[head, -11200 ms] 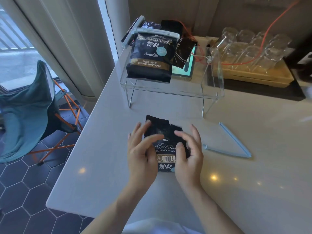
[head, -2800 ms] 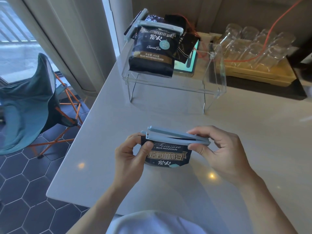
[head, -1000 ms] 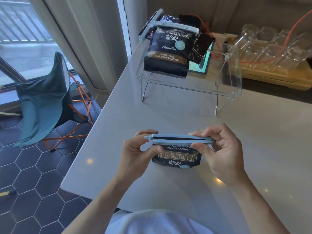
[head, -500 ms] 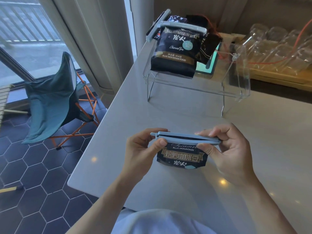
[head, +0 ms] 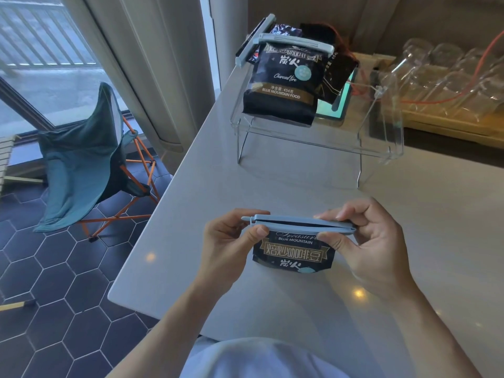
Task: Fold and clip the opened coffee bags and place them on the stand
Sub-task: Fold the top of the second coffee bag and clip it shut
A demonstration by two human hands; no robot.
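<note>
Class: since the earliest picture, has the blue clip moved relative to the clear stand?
Yes. The blue clip left the counter right of the hands and now sits across the folded bag, directly before the clear stand.

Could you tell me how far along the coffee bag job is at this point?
Done: one clipped bag already sits on the stand. In hand: left hand and right hand hold a folded bag with a blue clip across its top. Left: placing it on the stand.

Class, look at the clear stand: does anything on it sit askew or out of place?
Yes. Behind the upright clipped bag on the stand, a second clip slants diagonally, and a smaller dark packet leans tilted against the bag's right side.
</note>
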